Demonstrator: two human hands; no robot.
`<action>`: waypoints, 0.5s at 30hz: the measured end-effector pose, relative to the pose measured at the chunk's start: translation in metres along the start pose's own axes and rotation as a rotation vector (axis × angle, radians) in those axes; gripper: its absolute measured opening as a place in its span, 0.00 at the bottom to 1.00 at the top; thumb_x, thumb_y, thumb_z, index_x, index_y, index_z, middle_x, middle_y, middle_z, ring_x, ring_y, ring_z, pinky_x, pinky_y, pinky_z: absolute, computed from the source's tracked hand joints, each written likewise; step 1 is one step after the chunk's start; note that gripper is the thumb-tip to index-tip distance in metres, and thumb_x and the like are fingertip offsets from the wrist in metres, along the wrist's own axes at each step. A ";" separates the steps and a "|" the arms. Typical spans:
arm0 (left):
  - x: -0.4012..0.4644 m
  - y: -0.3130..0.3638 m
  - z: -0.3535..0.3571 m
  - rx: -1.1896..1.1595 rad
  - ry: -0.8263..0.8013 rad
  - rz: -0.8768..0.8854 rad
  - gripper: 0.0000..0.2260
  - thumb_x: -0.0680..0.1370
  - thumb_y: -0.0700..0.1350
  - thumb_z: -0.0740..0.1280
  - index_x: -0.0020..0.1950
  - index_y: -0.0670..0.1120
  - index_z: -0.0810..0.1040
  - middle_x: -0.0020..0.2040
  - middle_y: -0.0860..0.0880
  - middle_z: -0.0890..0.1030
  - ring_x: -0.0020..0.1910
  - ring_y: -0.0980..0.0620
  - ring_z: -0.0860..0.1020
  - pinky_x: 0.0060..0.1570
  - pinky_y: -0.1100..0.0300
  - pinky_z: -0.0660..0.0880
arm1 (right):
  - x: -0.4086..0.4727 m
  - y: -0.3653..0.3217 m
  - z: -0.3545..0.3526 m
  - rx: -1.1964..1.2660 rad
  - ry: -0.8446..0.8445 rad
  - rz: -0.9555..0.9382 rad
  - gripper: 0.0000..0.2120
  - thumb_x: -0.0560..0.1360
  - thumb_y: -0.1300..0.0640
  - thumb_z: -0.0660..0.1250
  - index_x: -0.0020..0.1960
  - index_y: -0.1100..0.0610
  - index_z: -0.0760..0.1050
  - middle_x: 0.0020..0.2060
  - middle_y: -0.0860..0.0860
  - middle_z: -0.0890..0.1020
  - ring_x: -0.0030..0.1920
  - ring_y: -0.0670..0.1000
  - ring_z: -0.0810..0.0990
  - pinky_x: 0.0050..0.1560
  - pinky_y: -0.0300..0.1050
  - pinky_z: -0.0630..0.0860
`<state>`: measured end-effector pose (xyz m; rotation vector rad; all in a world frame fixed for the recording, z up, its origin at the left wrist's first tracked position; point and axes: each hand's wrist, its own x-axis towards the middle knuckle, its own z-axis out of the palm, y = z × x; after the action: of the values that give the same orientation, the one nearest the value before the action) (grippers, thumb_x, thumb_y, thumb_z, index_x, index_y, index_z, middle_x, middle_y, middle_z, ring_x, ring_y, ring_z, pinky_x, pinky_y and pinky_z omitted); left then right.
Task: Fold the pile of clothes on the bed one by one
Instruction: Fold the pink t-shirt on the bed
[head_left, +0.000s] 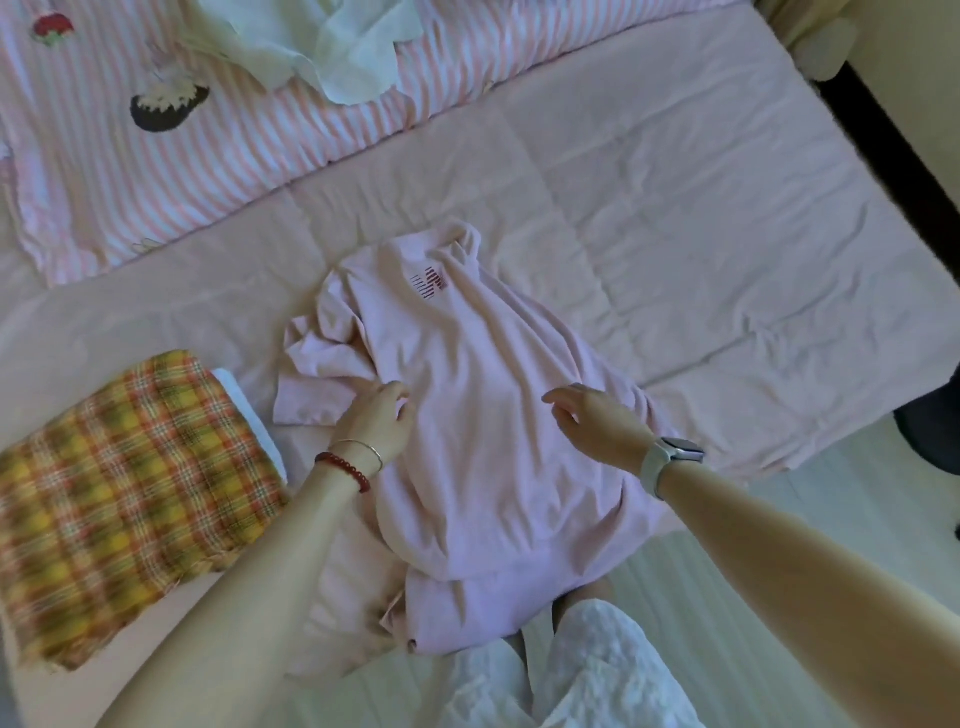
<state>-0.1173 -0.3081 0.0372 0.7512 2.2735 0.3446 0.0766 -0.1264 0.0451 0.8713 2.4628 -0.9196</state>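
Lying rumpled on the bed's (675, 218) pink sheet, the soft pink T-shirt (483, 415) hangs over the edge — left hand (376, 421) pinching its fabric, right hand (597, 421) loosely spread above it.

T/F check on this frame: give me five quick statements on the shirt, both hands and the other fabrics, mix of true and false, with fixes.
1. The pink T-shirt lies spread on the bed, hem hanging over the edge. True.
2. The left hand wears a watch. False: it wears bracelets; the watch is on the right hand's wrist.
3. A folded plaid cloth sits left of the shirt. True.
4. The right hand grips the shirt's collar. False: it is open above the midsection.
5. The white garment lies under the shirt. False: it lies far off on the striped blanket.
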 end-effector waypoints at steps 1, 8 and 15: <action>0.016 0.001 -0.005 0.008 0.080 -0.012 0.13 0.77 0.45 0.60 0.58 0.43 0.76 0.56 0.40 0.75 0.56 0.42 0.74 0.56 0.52 0.70 | 0.018 -0.001 -0.004 0.016 0.057 -0.019 0.16 0.80 0.58 0.54 0.65 0.53 0.72 0.61 0.51 0.76 0.57 0.54 0.76 0.52 0.45 0.71; 0.127 -0.011 -0.022 0.091 0.346 -0.156 0.24 0.78 0.47 0.61 0.73 0.43 0.61 0.73 0.40 0.61 0.72 0.42 0.58 0.68 0.49 0.57 | 0.171 -0.013 -0.035 0.147 0.200 -0.042 0.19 0.79 0.58 0.56 0.69 0.59 0.66 0.62 0.57 0.73 0.62 0.57 0.72 0.60 0.51 0.70; 0.189 -0.029 -0.038 0.061 0.304 -0.575 0.24 0.79 0.57 0.55 0.69 0.45 0.66 0.66 0.42 0.72 0.66 0.41 0.67 0.65 0.48 0.58 | 0.287 -0.038 -0.045 0.409 -0.067 0.093 0.18 0.79 0.53 0.57 0.64 0.62 0.70 0.52 0.58 0.78 0.52 0.57 0.78 0.51 0.46 0.73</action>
<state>-0.2659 -0.2178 -0.0505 0.0476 2.6693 0.1197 -0.1660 0.0025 -0.0556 1.0543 2.1906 -1.4214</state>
